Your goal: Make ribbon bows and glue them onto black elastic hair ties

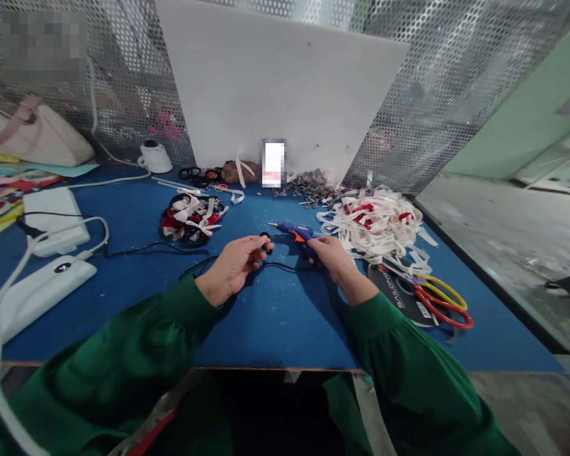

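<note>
My left hand [237,261] is closed, pinching a small black loop [266,242] that looks like a hair tie. In my right hand [335,256] is a blue glue gun [297,229] with an orange trigger. Its metal nozzle points left and sits just above the black loop; I cannot tell whether they touch. A black cord [285,267] runs across the table below both hands. Left of them lies a heap of black hair ties [190,218] with white and red ribbon bows. To the right is a loose pile of white and red ribbon pieces [380,225].
Scissors [444,297] with red and yellow handles lie on a black card [396,294] at right. Small metal clips [313,187] and a phone [273,163] stand before a white board [285,82]. White power strip [38,301], adapter [57,218] and cup [155,157] are left.
</note>
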Motion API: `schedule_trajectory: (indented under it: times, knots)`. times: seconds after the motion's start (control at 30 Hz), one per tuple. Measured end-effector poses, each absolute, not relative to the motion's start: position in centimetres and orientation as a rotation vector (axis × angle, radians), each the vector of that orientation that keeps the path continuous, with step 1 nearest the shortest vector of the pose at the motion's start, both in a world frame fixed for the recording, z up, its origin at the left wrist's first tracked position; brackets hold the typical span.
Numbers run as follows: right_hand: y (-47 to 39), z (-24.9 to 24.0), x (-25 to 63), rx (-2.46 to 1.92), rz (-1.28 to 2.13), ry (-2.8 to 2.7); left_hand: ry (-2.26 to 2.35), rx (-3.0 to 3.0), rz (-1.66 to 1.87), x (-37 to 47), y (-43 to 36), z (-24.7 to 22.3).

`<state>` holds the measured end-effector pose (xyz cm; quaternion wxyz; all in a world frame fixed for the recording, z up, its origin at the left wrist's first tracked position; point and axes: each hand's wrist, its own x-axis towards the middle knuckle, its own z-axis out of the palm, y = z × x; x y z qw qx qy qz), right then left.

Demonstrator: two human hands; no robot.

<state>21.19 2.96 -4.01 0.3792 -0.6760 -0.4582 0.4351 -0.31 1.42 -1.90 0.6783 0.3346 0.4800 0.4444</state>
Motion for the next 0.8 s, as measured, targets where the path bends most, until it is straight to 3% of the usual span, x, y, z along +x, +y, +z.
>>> schedule_trajectory:
  times: [0.43, 0.53, 0.8]
  knots:
    - [1.4, -1.9, 19.9, -0.967, 1.171, -0.8, 1.046, 0.79, 1.018, -0.3, 1.0, -1.1]
    - [0.9, -1.5, 19.7, -0.914, 1.358, -0.818, 1.027, 0.81, 1.042, -0.4, 1.1, -1.2]
    - [-1.2, -0.3, 19.0, -0.82, 1.405, -0.987, 0.967, 0.834, 1.095, -0.5, 1.1, -0.7]
